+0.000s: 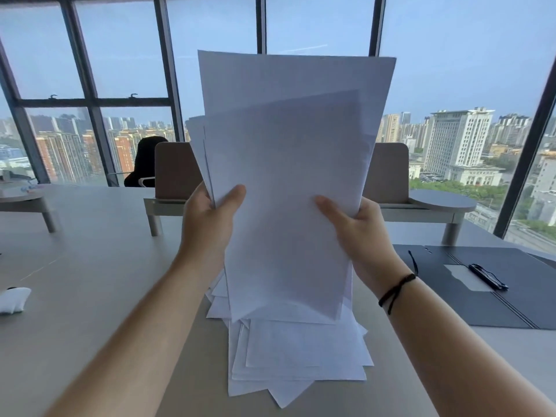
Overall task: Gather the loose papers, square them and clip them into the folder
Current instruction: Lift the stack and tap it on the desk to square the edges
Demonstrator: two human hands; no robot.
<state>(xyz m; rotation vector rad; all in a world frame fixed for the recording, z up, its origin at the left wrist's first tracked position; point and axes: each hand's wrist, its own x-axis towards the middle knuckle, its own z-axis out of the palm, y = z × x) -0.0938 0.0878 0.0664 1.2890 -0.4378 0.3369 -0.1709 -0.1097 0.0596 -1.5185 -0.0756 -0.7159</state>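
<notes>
I hold an uneven bundle of white papers (285,182) upright above the table, its sheets fanned and out of line. My left hand (210,218) grips the bundle's left edge and my right hand (358,233) grips its right edge, thumbs on the front. Under the bundle, more loose white sheets (301,356) lie in a messy pile on the table. A dark folder (481,296) lies open flat to the right, with a black clip (487,276) on its inner face.
The grey table (90,281) stretches left and forward. A white crumpled object (12,299) sits at the left edge. Desk dividers and low shelves (436,206) stand behind, with a black chair (147,161) and large windows beyond.
</notes>
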